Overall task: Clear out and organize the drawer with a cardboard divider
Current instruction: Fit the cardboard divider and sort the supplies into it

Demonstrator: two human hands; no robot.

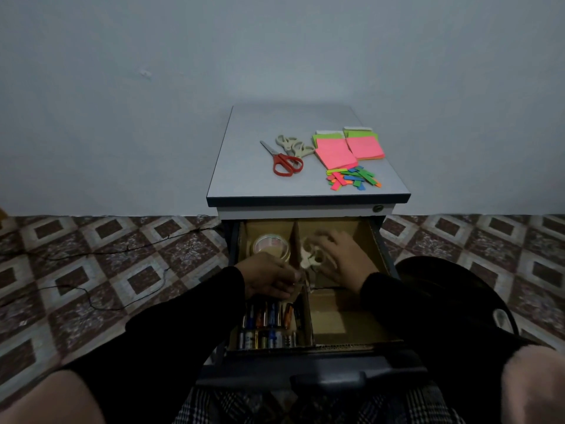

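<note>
Fingers point(328, 240) over drawer point(377, 240) (batteries point(269, 325), tape point(270, 244)).

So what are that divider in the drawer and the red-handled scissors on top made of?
The divider looks like plain brown cardboard: matte, tan, thin upright walls matching the liner of the drawer. The red-handled scissors seem to have glossy red plastic handles and grey metal blades, judging by the dull sheen, though the dim light leaves that open.

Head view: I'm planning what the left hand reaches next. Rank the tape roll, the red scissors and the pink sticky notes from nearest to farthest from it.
From the left hand:
1. Tape roll, drawer's back-left compartment, just beyond the hand.
2. Red scissors, on the cabinet top, left.
3. Pink sticky notes, cabinet top, right.
</note>
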